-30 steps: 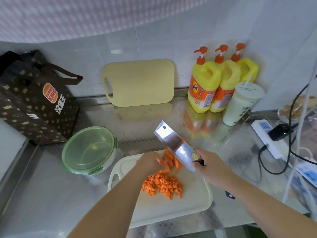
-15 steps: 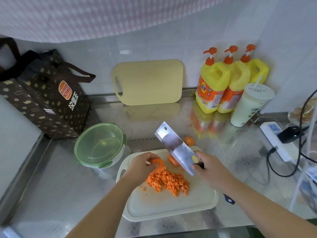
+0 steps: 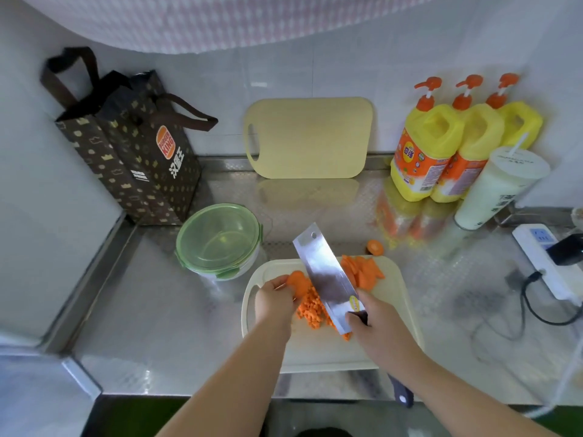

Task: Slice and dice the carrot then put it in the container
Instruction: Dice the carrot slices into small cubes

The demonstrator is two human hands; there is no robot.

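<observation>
Left hand point(image 3: 274, 298): pinching a small slice stack point(image 3: 298, 282) at about 10 o'clock on the cutting board point(image 3: 315, 350), just left of the blade.
Right hand point(image 3: 377, 323): wrapped round the handle of the cleaver point(image 3: 328, 279). The blade is tilted up off the board with its tip pointing to 11 o'clock.
What changed: a second ago the left hand was over at the fanned slices by the blade. Now it's brought a few across to the left of the cleaver. The cleaver itself hasn't really gone anywhere.
What it means: looks to me like the next batch is getting lined up for dicing, so we're mid-task, nowhere near done.
Diced pile point(image 3: 310, 312): middle of the board, partly hidden under the blade.
Leftover slices point(image 3: 362, 269): 1 o'clock corner of the board, not diced yet.
Carrot end point(image 3: 374, 246): off the board on the worktop point(image 3: 157, 310), also at 1 o'clock.
Container point(image 3: 219, 239): 10 o'clock from the board, green lid on, nothing orange inside that I can see. It'll need opening before any carrot goes in.
</observation>
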